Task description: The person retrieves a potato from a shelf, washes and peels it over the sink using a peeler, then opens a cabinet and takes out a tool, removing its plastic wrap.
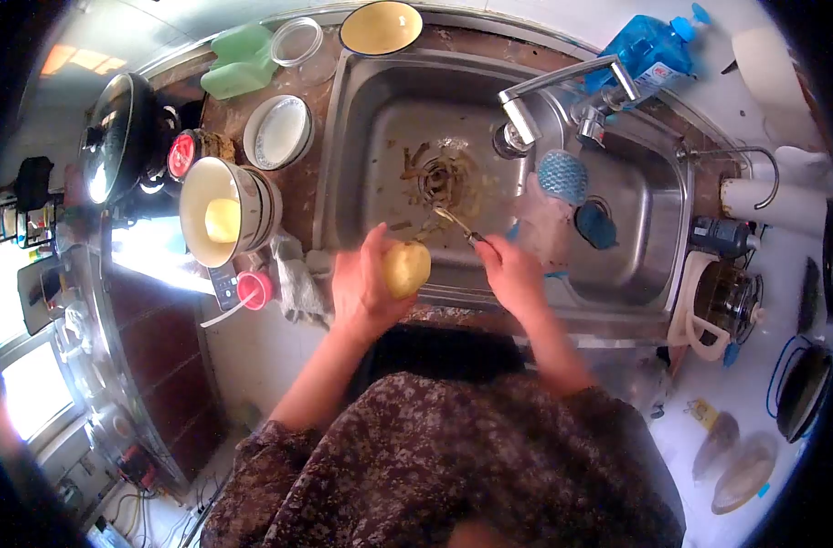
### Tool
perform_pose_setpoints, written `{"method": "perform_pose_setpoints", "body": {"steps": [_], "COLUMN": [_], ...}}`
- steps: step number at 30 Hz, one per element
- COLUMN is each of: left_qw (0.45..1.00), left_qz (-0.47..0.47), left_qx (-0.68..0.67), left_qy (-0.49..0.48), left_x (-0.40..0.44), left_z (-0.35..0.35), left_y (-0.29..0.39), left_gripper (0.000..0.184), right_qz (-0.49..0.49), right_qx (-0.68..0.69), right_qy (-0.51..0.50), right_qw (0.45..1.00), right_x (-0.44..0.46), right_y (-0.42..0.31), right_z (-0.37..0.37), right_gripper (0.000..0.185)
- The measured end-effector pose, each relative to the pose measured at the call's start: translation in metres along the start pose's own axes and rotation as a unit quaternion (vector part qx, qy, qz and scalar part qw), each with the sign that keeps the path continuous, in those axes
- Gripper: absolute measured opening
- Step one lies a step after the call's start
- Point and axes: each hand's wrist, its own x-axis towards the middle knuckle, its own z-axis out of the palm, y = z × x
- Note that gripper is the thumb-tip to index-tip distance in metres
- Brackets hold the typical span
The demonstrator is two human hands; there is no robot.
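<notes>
Wearing a dark floral top (416,466), peeling what looks like a potato (406,269) at the sink (366,137).
Cupping it in the left hand (366,283), fingers curled round its side, above the near edge of the left basin; pinching a slim peeler (454,220) by the handle in the right hand (510,274), blade apart from the flesh. Best to turn it between short strokes, angling the blade clear of the curled fingers. Rounded, pale yellow and mostly bare of skin on the visible side. Farther off, brown peelings (416,163) around the drain.
</notes>
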Motion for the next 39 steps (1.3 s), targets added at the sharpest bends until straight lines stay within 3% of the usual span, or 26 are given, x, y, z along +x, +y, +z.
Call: {"method": "perform_pose_setpoints", "body": {"steps": [3, 7, 10, 14, 16, 17, 19, 20, 22, 24, 28, 29, 39], "left_qw": [0.999, 0.999, 0.999, 0.999, 0.999, 0.999, 0.995, 0.995, 0.995, 0.995, 0.996, 0.996, 0.999], "left_qz": [-0.011, 0.018, 0.021, 0.023, 0.024, 0.026, 0.072, 0.068, 0.064, 0.063, 0.069, 0.071, 0.012], "left_qx": [0.029, 0.028, 0.039, 0.029, 0.033, 0.034, 0.026, 0.026, 0.069, 0.064, 0.038, 0.036, 0.031], "left_qy": [0.009, 0.043, 0.025, 0.028, -0.005, -0.005, 0.072, 0.07, 0.032, 0.034, 0.029, 0.029, -0.021], "left_x": [-0.001, 0.006, 0.006, 0.001, -0.004, -0.002, -0.002, -0.003, 0.001, 0.003, 0.002, 0.002, -0.017], "left_z": [0.004, 0.005, 0.002, 0.006, 0.004, 0.003, 0.001, 0.0, -0.001, 0.005, 0.003, 0.005, 0.02], "left_y": [-0.002, -0.006, -0.004, -0.005, -0.004, -0.004, -0.001, -0.002, -0.006, -0.011, -0.008, -0.007, -0.012], "left_gripper": [0.08, 0.074, 0.075, 0.076, 0.074, 0.074, 0.075, 0.075, 0.071, 0.068, 0.061, 0.061, 0.052], "right_qz": [-0.034, -0.146, -0.172, -0.156, 0.0, 0.001, 0.091, 0.091, -0.05, -0.039, -0.17, -0.143, -0.079], "right_qx": [0.128, 0.075, 0.025, -0.005, -0.038, -0.036, 0.045, 0.045, 0.133, 0.153, 0.034, 0.023, 0.022], "right_qy": [-0.002, 0.002, -0.013, -0.007, -0.037, -0.035, -0.101, -0.106, -0.006, -0.047, 0.012, -0.027, -0.01], "right_qw": [0.991, 0.986, 0.985, 0.988, 0.999, 0.999, 0.99, 0.989, 0.99, 0.986, 0.985, 0.989, 0.997], "right_x": [-0.012, -0.027, -0.031, -0.023, -0.013, -0.009, -0.004, -0.008, -0.013, -0.02, -0.031, -0.033, -0.022], "right_y": [-0.011, -0.037, -0.042, -0.029, -0.011, -0.003, 0.011, 0.012, 0.004, -0.022, -0.038, -0.039, -0.009], "right_z": [-0.009, -0.026, -0.03, -0.018, -0.002, -0.002, -0.005, -0.004, -0.008, -0.028, -0.035, -0.039, -0.003], "right_gripper": [0.025, 0.022, 0.024, 0.025, 0.026, 0.026, 0.026, 0.026, 0.028, 0.028, 0.023, 0.023, 0.028]}}
